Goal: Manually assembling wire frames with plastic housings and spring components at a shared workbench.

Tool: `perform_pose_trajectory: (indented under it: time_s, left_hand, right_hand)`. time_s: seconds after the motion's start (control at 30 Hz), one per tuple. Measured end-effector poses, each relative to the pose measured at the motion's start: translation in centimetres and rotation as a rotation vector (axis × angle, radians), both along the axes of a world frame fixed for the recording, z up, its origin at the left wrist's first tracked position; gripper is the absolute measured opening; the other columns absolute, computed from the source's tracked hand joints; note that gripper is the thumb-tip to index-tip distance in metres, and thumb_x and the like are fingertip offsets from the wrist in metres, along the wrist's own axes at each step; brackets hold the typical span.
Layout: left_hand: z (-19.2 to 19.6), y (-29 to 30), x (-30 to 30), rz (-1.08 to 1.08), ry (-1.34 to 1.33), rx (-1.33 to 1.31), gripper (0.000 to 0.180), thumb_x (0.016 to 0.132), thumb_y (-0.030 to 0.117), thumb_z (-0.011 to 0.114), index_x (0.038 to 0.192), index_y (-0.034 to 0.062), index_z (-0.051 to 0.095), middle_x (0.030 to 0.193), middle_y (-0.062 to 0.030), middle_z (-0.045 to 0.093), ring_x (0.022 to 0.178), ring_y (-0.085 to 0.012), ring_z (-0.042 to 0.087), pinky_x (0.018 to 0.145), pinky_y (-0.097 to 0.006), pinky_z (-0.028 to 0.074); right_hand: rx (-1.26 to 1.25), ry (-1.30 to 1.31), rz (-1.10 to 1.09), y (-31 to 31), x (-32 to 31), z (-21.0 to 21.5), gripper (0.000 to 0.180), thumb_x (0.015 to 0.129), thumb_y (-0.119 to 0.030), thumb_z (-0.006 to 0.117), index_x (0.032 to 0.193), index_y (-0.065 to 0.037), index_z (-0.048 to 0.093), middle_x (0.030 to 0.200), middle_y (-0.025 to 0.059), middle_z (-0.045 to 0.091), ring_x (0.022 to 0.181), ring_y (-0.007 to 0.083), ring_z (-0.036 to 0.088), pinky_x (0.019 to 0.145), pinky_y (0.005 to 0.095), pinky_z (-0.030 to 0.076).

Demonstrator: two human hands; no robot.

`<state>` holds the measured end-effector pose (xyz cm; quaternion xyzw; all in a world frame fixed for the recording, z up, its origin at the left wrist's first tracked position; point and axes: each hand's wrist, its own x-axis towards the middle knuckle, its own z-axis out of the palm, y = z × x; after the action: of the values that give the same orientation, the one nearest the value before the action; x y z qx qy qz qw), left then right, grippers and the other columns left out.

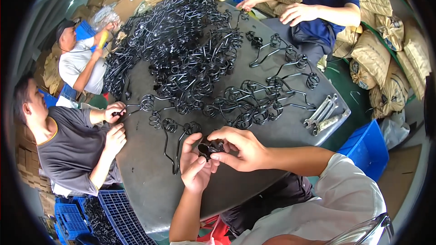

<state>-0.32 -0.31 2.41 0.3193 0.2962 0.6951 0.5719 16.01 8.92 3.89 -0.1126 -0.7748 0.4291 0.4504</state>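
Near the front edge of the grey table (156, 199), I hold a small shiny black part with a round, ring-like opening (205, 150) between both hands. The fingers of my left hand (195, 169) wrap round its left side. From the right, my right hand (244, 149) pinches it between thumb and fingers, which partly cover it. Just beyond my left hand lies a bent black wire piece with coiled ends (167, 129). A row of similar coiled wire pieces (256, 95) stretches across the table beyond my right hand.
A large heap of black coiled wire pieces (181, 41) covers the table's far left and middle. Several wrenches (323, 111) rest at the right corner. Co-workers (68, 140) sit round the table. Blue crates (120, 213) stand lower left, a blue bin (367, 147) at right, stacked sacks (370, 56) behind.
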Motion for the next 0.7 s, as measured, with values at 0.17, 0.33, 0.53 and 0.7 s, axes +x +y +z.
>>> perform_pose_trajectory:
  time_s: [0.17,0.33,0.53,0.7]
  left_hand:
    - [-0.3,-0.5,-0.6,0.008,0.031,0.003,0.061,0.089,0.014,0.068,0.142,0.0036,0.038,0.107,-0.0170,0.065,0.081,-0.0193,0.065,0.062,-0.027,0.053]
    - [-0.5,-0.2,0.2,-0.034,0.018,-0.026,0.059,0.090,0.012,0.068,0.142,0.0059,0.041,0.122,-0.0130,0.057,0.094,-0.0199,0.063,0.074,-0.031,0.055]
    - [-0.6,-0.1,-0.7,-0.034,0.008,0.022,0.054,0.086,0.000,0.072,0.134,0.0040,0.048,0.120,-0.0087,0.057,0.099,-0.0179,0.062,0.083,-0.031,0.054]
    - [-0.4,-0.2,-0.6,0.054,0.051,0.093,0.048,0.084,-0.006,0.074,0.127,-0.0001,0.055,0.119,-0.0099,0.062,0.104,-0.0191,0.064,0.090,-0.034,0.055]
  right_hand:
    - [0.056,0.062,0.011,0.0,-0.2,-0.2,0.041,0.084,-0.011,0.078,0.121,-0.005,0.060,0.085,0.0082,0.059,0.062,0.0171,0.056,0.053,0.0316,0.046]
    - [0.027,-0.029,-0.090,0.0,0.3,-0.1,0.041,0.080,-0.014,0.084,0.116,-0.006,0.065,0.095,0.0054,0.070,0.062,0.0072,0.056,0.052,0.0229,0.044]
    - [-0.035,0.028,-0.076,0.0,0.0,-1.1,0.042,0.085,-0.003,0.078,0.120,-0.003,0.056,0.089,0.0036,0.066,0.064,0.0048,0.055,0.053,0.0208,0.041]
    - [-0.108,0.096,-0.004,0.0,-0.5,-1.3,0.041,0.088,0.003,0.071,0.123,-0.003,0.050,0.096,0.0050,0.065,0.073,0.0069,0.056,0.061,0.0224,0.044]
